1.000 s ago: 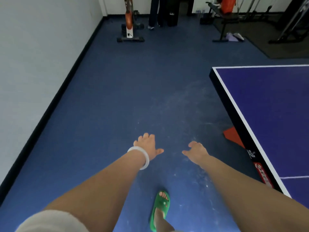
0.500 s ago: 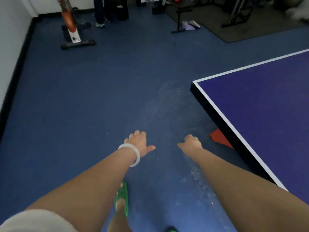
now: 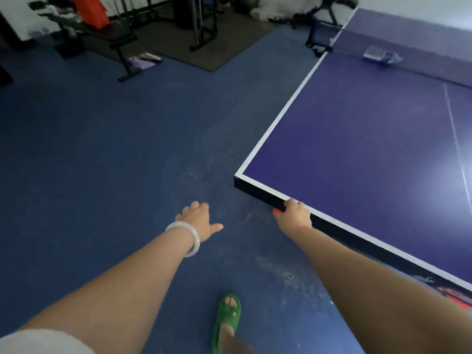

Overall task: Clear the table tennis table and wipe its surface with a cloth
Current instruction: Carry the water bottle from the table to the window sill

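Free half-second ago, right hand (image 3: pixel 296 214) now grips near edge of blue white-lined counter (image 3: pixel 357 149); left hand (image 3: pixel 198 221) stays open, spread wide.

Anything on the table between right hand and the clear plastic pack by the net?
Nothing visible. The right hand is at the near edge of the table tennis table; only bare tabletop lies between it and the clear plastic pack by the net.

Blue scuffed floor (image 3: pixel 102 149). Black padded weight bench (image 3: pixel 102 34) at 11 o'clock, orange bag (image 3: pixel 89 11) near it. Dark rectangular mat (image 3: pixel 217 57) at 12 o'clock carries black steel rack (image 3: pixel 201 29). Green rubber sandal (image 3: pixel 227 320) at 6 o'clock.
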Motion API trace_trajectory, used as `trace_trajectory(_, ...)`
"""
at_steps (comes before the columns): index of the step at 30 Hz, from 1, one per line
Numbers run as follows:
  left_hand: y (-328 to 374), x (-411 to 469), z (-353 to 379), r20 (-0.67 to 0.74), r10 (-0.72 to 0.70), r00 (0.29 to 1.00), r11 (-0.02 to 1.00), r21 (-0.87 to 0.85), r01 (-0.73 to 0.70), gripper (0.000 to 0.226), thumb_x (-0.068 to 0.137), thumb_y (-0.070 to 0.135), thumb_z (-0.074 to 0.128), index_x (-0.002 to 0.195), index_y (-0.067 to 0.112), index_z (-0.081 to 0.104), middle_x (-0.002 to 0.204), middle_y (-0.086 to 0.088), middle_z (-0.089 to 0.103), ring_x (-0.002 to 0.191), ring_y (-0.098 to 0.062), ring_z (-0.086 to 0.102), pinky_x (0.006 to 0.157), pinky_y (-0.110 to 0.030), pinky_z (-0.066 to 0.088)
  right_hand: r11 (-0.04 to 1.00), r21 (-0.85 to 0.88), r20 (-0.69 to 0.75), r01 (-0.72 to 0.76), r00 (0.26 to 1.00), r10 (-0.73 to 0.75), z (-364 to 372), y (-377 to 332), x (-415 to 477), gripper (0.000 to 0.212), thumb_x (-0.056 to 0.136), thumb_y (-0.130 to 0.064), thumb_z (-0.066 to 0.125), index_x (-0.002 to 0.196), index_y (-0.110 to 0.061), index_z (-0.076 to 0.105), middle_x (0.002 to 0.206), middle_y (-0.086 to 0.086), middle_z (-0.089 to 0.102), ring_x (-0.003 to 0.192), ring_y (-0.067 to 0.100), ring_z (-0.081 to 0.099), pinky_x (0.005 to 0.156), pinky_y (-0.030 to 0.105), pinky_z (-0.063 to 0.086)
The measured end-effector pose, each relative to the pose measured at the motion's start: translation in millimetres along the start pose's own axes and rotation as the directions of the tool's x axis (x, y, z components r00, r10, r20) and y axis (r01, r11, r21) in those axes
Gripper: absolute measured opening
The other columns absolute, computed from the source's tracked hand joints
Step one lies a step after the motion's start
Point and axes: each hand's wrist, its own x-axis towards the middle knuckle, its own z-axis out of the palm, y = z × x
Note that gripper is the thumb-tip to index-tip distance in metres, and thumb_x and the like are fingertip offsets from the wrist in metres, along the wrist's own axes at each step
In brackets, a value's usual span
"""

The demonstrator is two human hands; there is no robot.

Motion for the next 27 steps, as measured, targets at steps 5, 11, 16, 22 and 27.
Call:
trace_trajectory(5, 2.7, 90.1, -64.8, -0.042, 0.091, 0.995, 0.994, 0.06, -0.088, 0.069, 0.093, 0.058, 0.052, 0.145, 0.016, 0.034, 0.147, -0.005, 0.035, 0.134, -0.028, 0.037, 0.107, -0.041, 0.036, 0.998, 0.065, -0.055, -0.022, 0.998, 0.025, -11.1, -51.1, 74.5, 0.045, 0.097, -0.03, 0.057, 0.136, -0.01, 0.043, 0.132, 0.011, 0.045, 0.12, 0.03, 0.043, 0.094, 0.039, 0.045)
trace_trajectory(11, 16.4, 189.9, -140.3, -0.041, 0.212, 0.976, 0.971, 0.122, -0.206, 0.067, 0.095, 0.057, 0.05, 0.145, 0.017, 0.033, 0.147, -0.003, 0.035, 0.134, -0.025, 0.037, 0.107, -0.04, 0.034, 0.994, 0.077, -0.059, -0.077, 0.995, 0.081, -33.2, -117.4, 157.5, 0.049, 0.098, -0.036, 0.056, 0.138, -0.012, 0.041, 0.134, 0.009, 0.044, 0.121, 0.028, 0.044, 0.097, 0.038, 0.047)
trace_trajectory(16, 21.3, 274.2, -195.0, -0.017, 0.303, 0.953, 0.944, 0.141, -0.297, 0.069, 0.094, 0.059, 0.049, 0.146, 0.017, 0.032, 0.146, -0.002, 0.035, 0.133, -0.025, 0.037, 0.108, -0.04, 0.035, 0.986, 0.059, -0.087, -0.154, 0.984, 0.158, -52.3, -165.2, 218.3, 0.045, 0.098, -0.036, 0.055, 0.134, -0.012, 0.042, 0.131, 0.008, 0.046, 0.119, 0.026, 0.045, 0.094, 0.035, 0.047)
trace_trajectory(22, 18.5, 392.2, -271.1, 0.0, 0.441, 0.898, 0.881, 0.193, -0.433, 0.067, 0.093, 0.059, 0.049, 0.144, 0.018, 0.033, 0.145, -0.001, 0.036, 0.132, -0.023, 0.038, 0.106, -0.038, 0.037, 0.945, 0.119, -0.149, -0.304, 0.936, 0.319, -72.9, -228.3, 302.7, 0.052, 0.097, -0.041, 0.055, 0.138, -0.014, 0.039, 0.136, 0.007, 0.044, 0.125, 0.028, 0.043, 0.098, 0.036, 0.042)
trace_trajectory(27, 26.7, 474.0, -325.9, 0.041, 0.55, 0.834, 0.807, 0.231, -0.543, 0.067, 0.093, 0.06, 0.05, 0.143, 0.019, 0.034, 0.142, -0.001, 0.037, 0.13, -0.023, 0.038, 0.106, -0.038, 0.036, 0.905, 0.184, -0.206, -0.383, 0.885, 0.417, -100.1, -276.6, 359.6, 0.055, 0.096, -0.041, 0.057, 0.139, -0.014, 0.038, 0.138, 0.007, 0.042, 0.127, 0.028, 0.04, 0.101, 0.035, 0.04)
